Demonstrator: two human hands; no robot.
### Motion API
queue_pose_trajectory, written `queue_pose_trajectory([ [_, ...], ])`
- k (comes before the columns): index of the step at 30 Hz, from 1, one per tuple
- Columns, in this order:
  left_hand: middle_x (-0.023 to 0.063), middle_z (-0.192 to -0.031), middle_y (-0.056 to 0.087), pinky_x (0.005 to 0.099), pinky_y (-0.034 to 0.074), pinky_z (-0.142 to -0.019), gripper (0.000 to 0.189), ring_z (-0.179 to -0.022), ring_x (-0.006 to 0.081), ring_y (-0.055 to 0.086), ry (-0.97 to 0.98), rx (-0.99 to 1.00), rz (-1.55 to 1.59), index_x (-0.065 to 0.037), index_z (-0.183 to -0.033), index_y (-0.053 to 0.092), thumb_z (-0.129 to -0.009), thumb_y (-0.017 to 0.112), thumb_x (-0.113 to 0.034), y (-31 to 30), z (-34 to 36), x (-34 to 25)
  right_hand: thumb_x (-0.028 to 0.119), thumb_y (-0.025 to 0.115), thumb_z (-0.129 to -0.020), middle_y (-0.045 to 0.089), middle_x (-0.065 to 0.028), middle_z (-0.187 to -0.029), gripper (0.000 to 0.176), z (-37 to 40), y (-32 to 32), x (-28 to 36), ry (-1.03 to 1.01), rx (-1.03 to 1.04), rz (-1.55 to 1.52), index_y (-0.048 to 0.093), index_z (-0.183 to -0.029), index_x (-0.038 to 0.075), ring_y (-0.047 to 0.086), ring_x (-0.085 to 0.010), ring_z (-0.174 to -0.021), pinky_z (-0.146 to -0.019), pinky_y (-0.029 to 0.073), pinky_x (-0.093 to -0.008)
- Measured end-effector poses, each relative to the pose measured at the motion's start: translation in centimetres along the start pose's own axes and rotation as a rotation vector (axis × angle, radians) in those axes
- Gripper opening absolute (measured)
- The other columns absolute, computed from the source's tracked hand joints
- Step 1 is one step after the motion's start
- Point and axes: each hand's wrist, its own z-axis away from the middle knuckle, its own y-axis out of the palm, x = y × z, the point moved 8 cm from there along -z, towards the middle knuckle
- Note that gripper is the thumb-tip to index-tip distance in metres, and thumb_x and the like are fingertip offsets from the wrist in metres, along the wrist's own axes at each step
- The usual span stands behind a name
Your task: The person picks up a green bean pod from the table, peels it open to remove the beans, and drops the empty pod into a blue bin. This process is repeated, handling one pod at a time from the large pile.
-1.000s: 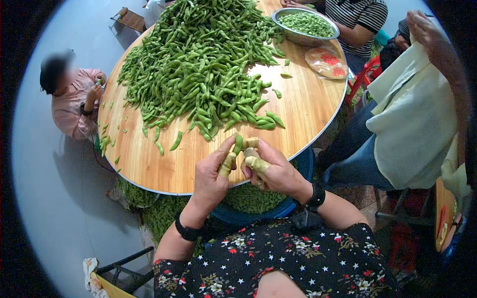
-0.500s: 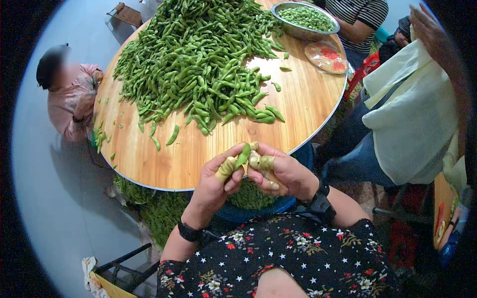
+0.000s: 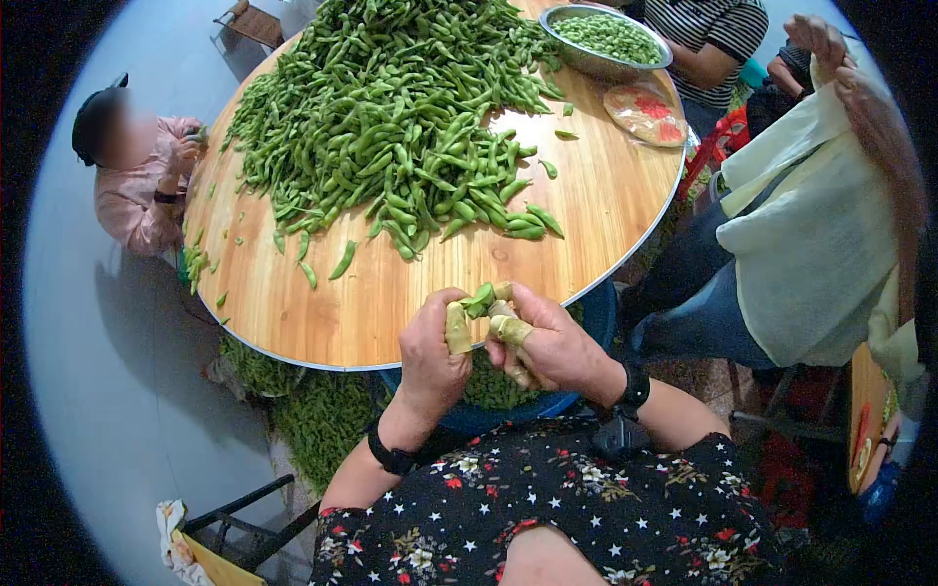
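Observation:
A green soybean pod is pinched between my two hands just past the near edge of the table. It looks bent and split. My left hand is closed on the pod's left side, fingers curled. On the other side, my right hand is closed too, its fingertips against the pod. Yellowish wrappings cover several fingers of both hands. Beyond them, a large heap of soybean pods covers much of the round wooden table. Whether a bean shows inside the pod is hard to make out.
A metal bowl of shelled beans stands at the far right, with a plastic-wrapped red-and-white packet nearby. Below the table edge is a blue tub of green pods or husks. Other people sit or stand left, right and behind.
The pod, held upright and smooth before, now looks bent and opened between my fingers. My left hand has turned so its back faces up. At right, a person's raised hands have shifted.

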Motion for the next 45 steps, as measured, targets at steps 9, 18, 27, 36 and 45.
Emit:
queue_pose_trajectory([
  [9, 0.0149, -0.077, 0.055, 0.0405, 0.047, -0.058, 0.029, -0.068, 0.0334, 0.058, 0.211, 0.15, -0.207, -0.001, -0.103, 0.054, -0.075, 0.057, 0.004, 0.6, 0.3, -2.2, 0.015, 0.069, -0.079, 0.055, -0.012, -0.079, 0.029, 1.2, -1.7, 5.3, -0.552, -0.292, 0.796, 0.054, -0.1, 0.0, 0.058, -0.024, -0.07, -0.063, 0.046, -0.0364],
  [18, 0.0153, -0.081, 0.057, 0.0356, 0.049, -0.06, 0.024, -0.074, 0.03, 0.06, 0.197, 0.261, -0.11, 0.0, -0.102, 0.056, -0.079, 0.063, -0.002, 0.9, 0.2, -3.6, 0.007, 0.062, -0.076, 0.053, -0.0151, -0.074, 0.017, 1.0, -1.1, 4.4, -0.594, -0.247, 0.886, 0.05, -0.086, 0.0, 0.057, -0.0298, -0.066, -0.058, 0.045, -0.0365],
  [27, 0.0072, -0.099, 0.057, 0.0251, 0.048, -0.069, 0.033, -0.088, 0.011, 0.058, -0.124, 0.234, 0.461, 0.001, -0.116, 0.058, -0.086, 0.066, -0.01, 2.0, 0.5, -0.3, 0.012, 0.058, -0.084, 0.056, -0.0002, -0.069, 0.009, 0.4, -1.8, -0.3, 0.053, -0.153, -0.024, 0.054, -0.091, 0.006, 0.054, -0.0082, -0.051, -0.044, 0.043, -0.0246],
  [36, 0.0083, -0.082, 0.061, 0.028, 0.045, -0.06, 0.01, -0.069, 0.0153, 0.059, -0.356, 0.199, 0.387, 0.0, -0.097, 0.06, -0.087, 0.058, -0.004, 1.3, 1.4, 0.5, 0.012, 0.058, -0.081, 0.054, -0.0173, -0.069, 0.015, 2.8, -0.1, 2.3, -0.423, 0.038, 0.891, 0.053, -0.089, 0.0, 0.058, -0.0357, -0.067, -0.059, 0.046, -0.0406],
  [45, 0.0195, -0.077, 0.059, 0.0361, 0.047, -0.06, 0.015, -0.067, 0.032, 0.061, -0.1, 0.253, 0.064, 0.001, -0.097, 0.057, -0.083, 0.058, -0.004, 1.2, 1.0, -1.2, 0.009, 0.067, -0.082, 0.06, -0.0131, -0.082, 0.026, 2.8, -0.8, 4.7, -0.736, -0.223, 0.834, 0.06, -0.105, 0.0, 0.059, -0.0262, -0.07, -0.062, 0.046, -0.0328],
])
